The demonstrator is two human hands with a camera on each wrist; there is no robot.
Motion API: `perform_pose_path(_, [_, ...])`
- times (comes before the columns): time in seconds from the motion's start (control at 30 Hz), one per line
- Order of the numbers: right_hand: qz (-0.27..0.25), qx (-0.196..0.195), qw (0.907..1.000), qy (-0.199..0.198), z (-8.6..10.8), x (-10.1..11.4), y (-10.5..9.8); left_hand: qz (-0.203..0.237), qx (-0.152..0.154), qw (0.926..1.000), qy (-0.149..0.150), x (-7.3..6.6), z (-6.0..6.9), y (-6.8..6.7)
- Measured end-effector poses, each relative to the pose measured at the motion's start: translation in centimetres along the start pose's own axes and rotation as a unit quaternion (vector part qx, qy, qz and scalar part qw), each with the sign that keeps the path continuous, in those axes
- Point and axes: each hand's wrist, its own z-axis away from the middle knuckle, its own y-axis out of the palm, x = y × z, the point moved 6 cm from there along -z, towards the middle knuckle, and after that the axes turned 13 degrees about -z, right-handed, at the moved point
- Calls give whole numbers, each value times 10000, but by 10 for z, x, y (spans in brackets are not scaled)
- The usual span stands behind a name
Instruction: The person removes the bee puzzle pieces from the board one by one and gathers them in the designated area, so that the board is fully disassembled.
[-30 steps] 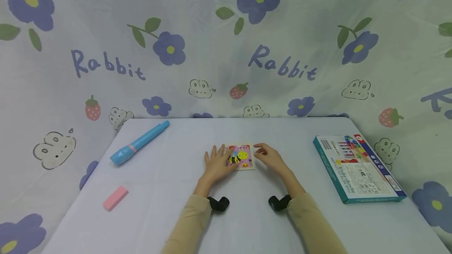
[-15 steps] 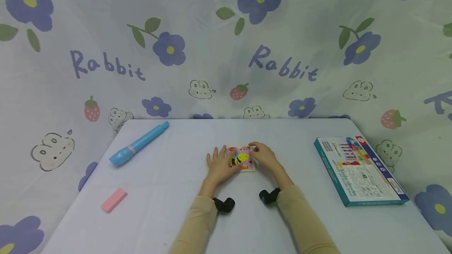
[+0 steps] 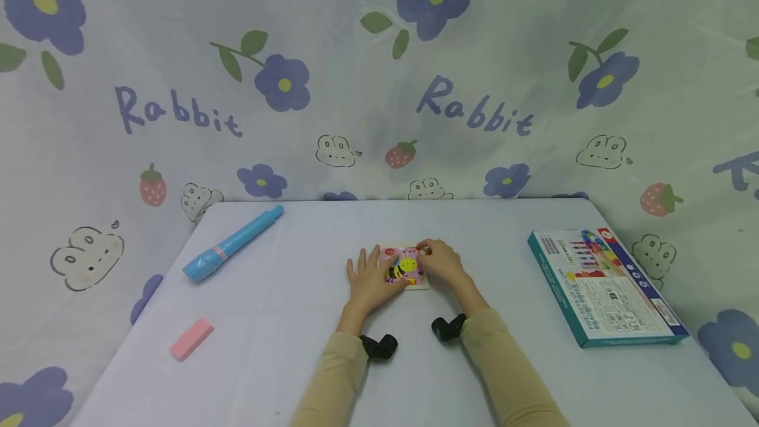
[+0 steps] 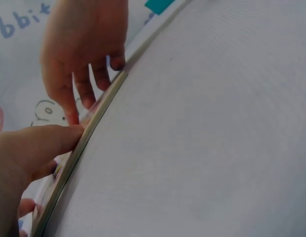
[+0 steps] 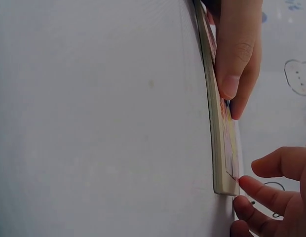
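Note:
A small flat wooden puzzle board (image 3: 406, 268) with a yellow-and-black bee on pink lies at the table's middle. My left hand (image 3: 369, 282) lies over its left side with fingers spread. In the left wrist view the left thumb (image 4: 52, 143) rests on the board's near edge. My right hand (image 3: 443, 263) is at the right edge, fingers loosely bent. The right wrist view shows its index fingertip (image 5: 249, 185) touching the board's corner, other fingertips low beside that edge, and the thumb raised apart from it. Part of the bee picture is hidden under the left hand.
On the white table (image 3: 284, 361), a blue microphone-shaped tube (image 3: 234, 242) lies at the back left and a pink eraser-like block (image 3: 192, 339) at the front left. A flat teal-edged box (image 3: 605, 287) lies at the right. A printed curtain (image 3: 356, 84) hangs behind.
My right hand has moved left from beside the board to touch its right edge. The left hand has shifted slightly right and stays over the board's left side.

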Motion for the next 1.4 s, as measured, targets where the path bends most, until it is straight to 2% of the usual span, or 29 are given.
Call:
perform_pose_path(0.43, [215,-31,9993,289,-1,6,0,-44,-22,10000,-51,1,1,2])
perform_pose_path(0.8, [311,-59,9985,441,-5,3,2,-570,328,9978,10,-1,0,7])
perform_pose_path(0.97, [356,-131,9980,501,-7,3,3,-625,383,9973,-40,-1,0,8])
perform_pose_path(1.2, [448,-209,9974,517,-7,5,5,-562,282,9979,-145,-2,2,5])
perform_pose_path(1.4, [295,-255,9974,607,-13,3,4,-629,251,9975,-187,-3,2,3])
